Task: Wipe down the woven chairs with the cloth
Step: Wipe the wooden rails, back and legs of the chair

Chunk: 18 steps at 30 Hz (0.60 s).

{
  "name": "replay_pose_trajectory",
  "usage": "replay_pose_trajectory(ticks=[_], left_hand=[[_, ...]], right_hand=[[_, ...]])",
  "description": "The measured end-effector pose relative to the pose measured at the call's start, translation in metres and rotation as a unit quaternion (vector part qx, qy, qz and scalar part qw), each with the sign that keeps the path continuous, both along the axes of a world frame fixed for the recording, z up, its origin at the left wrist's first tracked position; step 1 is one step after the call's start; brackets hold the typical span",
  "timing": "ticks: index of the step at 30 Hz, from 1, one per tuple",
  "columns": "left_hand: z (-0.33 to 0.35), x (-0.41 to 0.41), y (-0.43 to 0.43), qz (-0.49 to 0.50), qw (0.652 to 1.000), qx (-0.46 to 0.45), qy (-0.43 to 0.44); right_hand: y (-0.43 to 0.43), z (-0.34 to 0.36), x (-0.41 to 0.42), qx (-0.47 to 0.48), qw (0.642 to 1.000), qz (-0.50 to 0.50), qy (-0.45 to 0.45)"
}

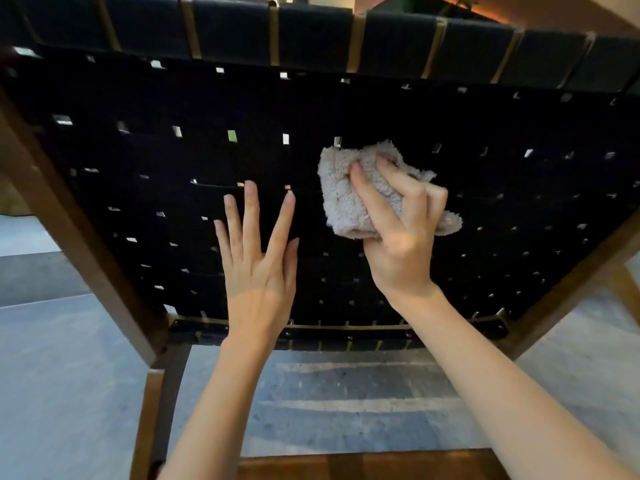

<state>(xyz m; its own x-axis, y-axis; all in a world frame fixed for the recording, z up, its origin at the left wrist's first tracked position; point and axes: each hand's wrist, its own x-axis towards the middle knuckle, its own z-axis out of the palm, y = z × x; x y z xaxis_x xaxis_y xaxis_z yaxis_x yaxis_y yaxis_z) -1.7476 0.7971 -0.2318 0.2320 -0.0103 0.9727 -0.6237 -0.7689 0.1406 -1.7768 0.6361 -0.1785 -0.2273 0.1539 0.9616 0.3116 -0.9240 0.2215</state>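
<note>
While the right hand (401, 244) bunches the cloth (349, 199) in curled fingers near the middle of the woven chair (519, 188) panel, the left hand (259, 268) braces flat-fingered beside it, so steady overlapping strokes toward the frame edges should cover every strap.

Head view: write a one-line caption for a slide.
Right hand grips a grey cloth against the chair's black woven panel while the left hand rests flat beside it.

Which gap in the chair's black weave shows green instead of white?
The green gap, in the row level with the top of the cloth, above the left hand; the gaps either side of it show white.
</note>
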Motion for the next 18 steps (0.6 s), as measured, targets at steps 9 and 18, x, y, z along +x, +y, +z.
replay_pose_trajectory(ticks=[9,18], left_hand=[[-0.016,0.005,0.002,0.002,1.000,-0.006,0.018],[-0.008,-0.003,0.007,0.071,0.997,-0.031,-0.022]], right_hand=[[-0.019,-0.147,0.020,-0.139,0.944,-0.046,0.296],[-0.015,-0.121,-0.014,-0.167,0.909,0.000,0.382]])
